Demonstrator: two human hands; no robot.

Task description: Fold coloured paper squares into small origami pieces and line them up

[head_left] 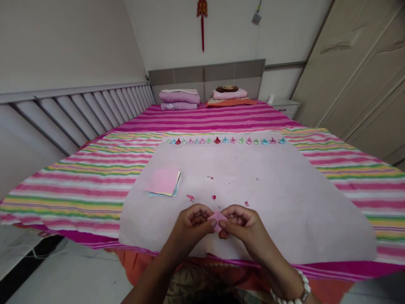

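Both my hands meet over the near edge of a pale sheet (284, 198) spread on the bed. My left hand (193, 223) and my right hand (242, 223) pinch a small folded piece of pink paper (217, 219) between their fingertips, fingers curled closed. A stack of square coloured papers (163, 182), pink on top, lies to the left on the sheet. Along the sheet's far edge runs a row of several small folded paper shapes (225, 140) in red, pink, green and blue. My right wrist wears a white bead bracelet (302, 291).
Small paper scraps (190, 197) dot the sheet near my hands. The striped bedspread (79, 181) covers the bed. Folded blankets (179, 99) and a pillow pile (230, 95) lie at the headboard. A slatted rail (79, 114) lines the left, a wardrobe (357, 71) the right.
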